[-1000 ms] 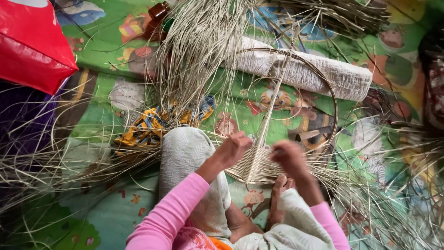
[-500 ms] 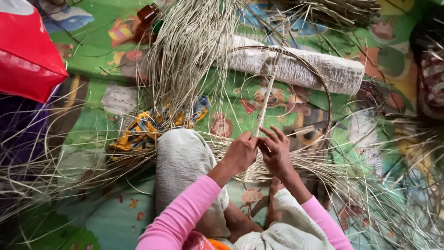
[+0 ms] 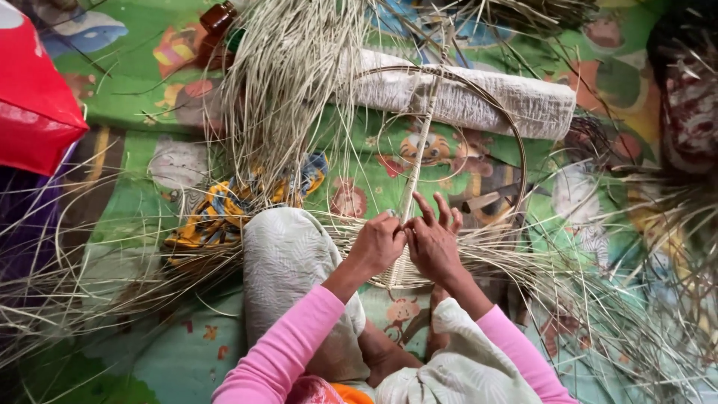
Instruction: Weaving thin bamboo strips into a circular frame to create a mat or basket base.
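A half-woven pale cane basket (image 3: 407,262) is held at its vertical rib (image 3: 419,161), which is crossed by a round hoop (image 3: 516,161), on a mat.

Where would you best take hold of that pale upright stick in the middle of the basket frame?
Probably low on the upright stick, just above the woven base, where the left hand and right hand already meet it from either side. There it is braced by the weave; higher up it stands thin and free inside the round hoop, so it would likely flex.
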